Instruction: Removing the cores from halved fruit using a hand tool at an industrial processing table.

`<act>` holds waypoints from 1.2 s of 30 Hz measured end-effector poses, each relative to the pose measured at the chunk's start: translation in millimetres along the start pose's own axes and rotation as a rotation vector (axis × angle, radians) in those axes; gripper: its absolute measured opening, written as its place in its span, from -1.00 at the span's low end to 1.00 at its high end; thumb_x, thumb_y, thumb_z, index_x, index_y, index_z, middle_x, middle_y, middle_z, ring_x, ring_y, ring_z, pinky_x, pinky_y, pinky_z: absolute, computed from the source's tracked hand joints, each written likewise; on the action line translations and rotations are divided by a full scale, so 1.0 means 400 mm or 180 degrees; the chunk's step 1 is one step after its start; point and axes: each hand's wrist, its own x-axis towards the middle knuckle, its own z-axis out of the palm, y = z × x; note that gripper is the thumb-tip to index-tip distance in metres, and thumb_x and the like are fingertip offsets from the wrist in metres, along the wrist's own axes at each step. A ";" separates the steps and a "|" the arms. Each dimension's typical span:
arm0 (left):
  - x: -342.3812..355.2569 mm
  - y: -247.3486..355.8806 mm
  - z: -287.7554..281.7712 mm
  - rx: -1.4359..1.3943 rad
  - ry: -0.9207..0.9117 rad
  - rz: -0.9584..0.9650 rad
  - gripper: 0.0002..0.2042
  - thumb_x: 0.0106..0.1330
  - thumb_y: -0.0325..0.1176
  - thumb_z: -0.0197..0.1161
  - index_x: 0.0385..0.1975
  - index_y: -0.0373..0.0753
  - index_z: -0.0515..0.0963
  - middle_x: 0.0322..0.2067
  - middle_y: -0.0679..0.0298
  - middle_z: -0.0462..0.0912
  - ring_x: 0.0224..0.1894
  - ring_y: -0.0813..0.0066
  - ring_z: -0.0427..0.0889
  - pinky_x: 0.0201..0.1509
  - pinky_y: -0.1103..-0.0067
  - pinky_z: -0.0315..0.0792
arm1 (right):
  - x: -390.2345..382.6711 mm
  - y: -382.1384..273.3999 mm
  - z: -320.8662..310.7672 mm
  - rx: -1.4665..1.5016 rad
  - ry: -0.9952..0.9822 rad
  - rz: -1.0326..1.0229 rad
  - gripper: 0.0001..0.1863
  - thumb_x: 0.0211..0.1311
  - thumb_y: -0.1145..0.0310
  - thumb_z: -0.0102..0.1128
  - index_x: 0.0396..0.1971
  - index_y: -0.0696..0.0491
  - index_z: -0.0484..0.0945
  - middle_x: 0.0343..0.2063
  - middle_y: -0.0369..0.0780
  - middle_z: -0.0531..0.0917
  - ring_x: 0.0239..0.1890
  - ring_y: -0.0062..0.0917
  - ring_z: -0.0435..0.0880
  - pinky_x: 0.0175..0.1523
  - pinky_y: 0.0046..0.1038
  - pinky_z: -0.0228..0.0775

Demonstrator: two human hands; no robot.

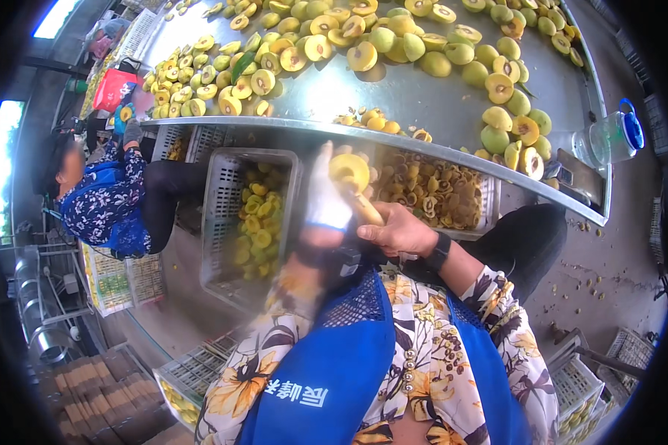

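My left hand (325,194), in a white glove and blurred by motion, holds a yellow halved fruit (351,170) just below the steel table's front edge. My right hand (401,233) is closed on a wooden-handled tool (369,211), whose tip is hidden at the fruit. Left of my hands is a grey plastic crate (211,222) of yellow fruit halves (258,226). Behind and right of them is another crate holding brown cores or scraps (430,189).
The steel table (549,81) bears several fruit halves (319,47), small pieces, a water jug (605,137) and a phone-like object (562,176). A co-worker (104,200) in a blue vest sits at the left. More crates (185,371) and stacked cardboard (89,386) stand behind.
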 end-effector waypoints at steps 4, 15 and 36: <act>0.035 0.014 -0.035 0.0592 -0.0398 0.0947 -0.63 0.26 0.00 0.01 -0.31 -0.24 0.40 -0.52 0.23 0.54 -0.63 0.50 0.49 -0.65 0.66 0.36 | 0.035 -0.006 0.016 0.1140 -0.0614 0.0273 -0.76 0.13 0.42 0.10 -0.21 0.12 0.35 -0.64 -0.39 0.39 -0.69 -0.75 0.31 -0.68 -0.67 0.15; 0.048 0.002 0.013 0.2162 -0.0481 0.1033 -0.33 0.27 0.22 -0.26 -0.36 -0.41 0.49 -0.49 0.20 0.58 -0.57 0.61 0.44 -0.50 0.72 0.31 | 0.036 0.037 -0.030 0.2494 -0.1349 0.0499 -0.79 0.11 0.46 0.08 -0.25 0.06 0.33 -0.71 -0.41 0.29 -0.84 -0.81 0.10 -0.81 -0.72 -0.12; 0.072 0.252 -0.370 0.7012 0.1765 0.2133 -0.42 0.21 0.20 -0.16 -0.46 -0.23 0.60 -0.42 0.05 0.59 -0.32 0.05 0.55 -0.26 0.33 0.38 | -0.060 0.025 -0.072 0.0847 0.0042 0.0241 -0.87 0.12 0.45 0.05 -0.38 0.15 0.34 -0.72 -0.34 0.34 -0.85 -0.79 0.18 -0.78 -0.73 0.00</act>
